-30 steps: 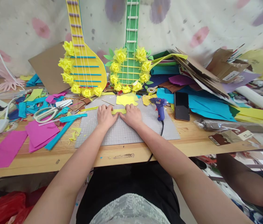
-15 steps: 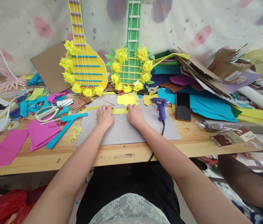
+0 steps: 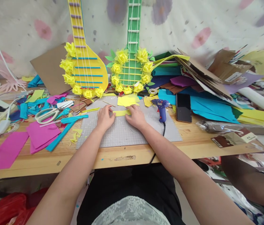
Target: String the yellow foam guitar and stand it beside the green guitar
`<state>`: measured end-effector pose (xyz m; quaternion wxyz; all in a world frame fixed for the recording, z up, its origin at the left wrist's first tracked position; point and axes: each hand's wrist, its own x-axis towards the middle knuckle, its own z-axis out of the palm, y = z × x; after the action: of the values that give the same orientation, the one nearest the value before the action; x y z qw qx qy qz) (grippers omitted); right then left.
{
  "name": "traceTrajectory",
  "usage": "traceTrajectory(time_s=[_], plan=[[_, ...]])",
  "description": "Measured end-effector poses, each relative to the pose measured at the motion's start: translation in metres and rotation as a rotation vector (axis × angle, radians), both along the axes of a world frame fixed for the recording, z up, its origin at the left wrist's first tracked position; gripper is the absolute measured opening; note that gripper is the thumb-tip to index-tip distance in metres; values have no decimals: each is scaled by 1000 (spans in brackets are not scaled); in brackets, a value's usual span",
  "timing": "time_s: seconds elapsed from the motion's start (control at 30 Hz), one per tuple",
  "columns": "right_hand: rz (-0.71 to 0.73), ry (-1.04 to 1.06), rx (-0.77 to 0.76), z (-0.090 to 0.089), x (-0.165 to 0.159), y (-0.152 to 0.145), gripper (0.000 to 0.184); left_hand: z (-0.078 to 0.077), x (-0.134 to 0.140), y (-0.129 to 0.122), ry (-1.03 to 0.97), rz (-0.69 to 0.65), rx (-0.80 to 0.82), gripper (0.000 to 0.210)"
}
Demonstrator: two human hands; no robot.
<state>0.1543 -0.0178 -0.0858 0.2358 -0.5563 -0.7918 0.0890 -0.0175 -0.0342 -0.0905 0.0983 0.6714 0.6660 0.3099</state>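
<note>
A narrow yellow paper strip (image 3: 120, 113) lies on the grey cutting mat (image 3: 120, 134) between my two hands. My left hand (image 3: 105, 117) is at its left end, fingers curved and apart, with the thumb beside the strip's end. Over the right end rests my right hand (image 3: 136, 117), its thumb and fingers on the strip and covering that part. Just behind lies a stack of yellow paper (image 3: 128, 100). A blue glue gun (image 3: 162, 110) stands on the mat to the right of my right hand, its black cord running off the front edge.
Yellow (image 3: 92, 78) and green (image 3: 132, 72) paper-flowered string instruments stand at the back. Scissors (image 3: 46, 115), magenta sheets (image 3: 43, 134) and blue scraps lie left. A phone (image 3: 183, 107), blue sheets (image 3: 212, 107) and cardboard (image 3: 202, 73) are right. Another person's limb (image 3: 249, 179) shows at lower right.
My left hand's fingers have loosened and opened apart at the strip's end. My right hand has shifted slightly, and the strip sits a little lower in view.
</note>
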Motion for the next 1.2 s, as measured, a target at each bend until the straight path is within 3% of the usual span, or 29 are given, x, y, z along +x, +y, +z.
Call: traceTrajectory(time_s=[0.17,0.4,0.67,1.07,1.2], plan=[[129,-48,65,-3,-2,0,30,2,4,1,112,-90,-1,42],[149,-9,128,0,-2,0,29,5,5,1,-3,-180,12,31],[128,123,348,3,-1,0,44,0,6,3,-340,-39,116,26],[130,-52,352,4,-6,-4,24,-8,4,9,-571,-17,76,34],[194,-99,356,3,-7,-5,27,-9,3,10,-696,-10,66,36]])
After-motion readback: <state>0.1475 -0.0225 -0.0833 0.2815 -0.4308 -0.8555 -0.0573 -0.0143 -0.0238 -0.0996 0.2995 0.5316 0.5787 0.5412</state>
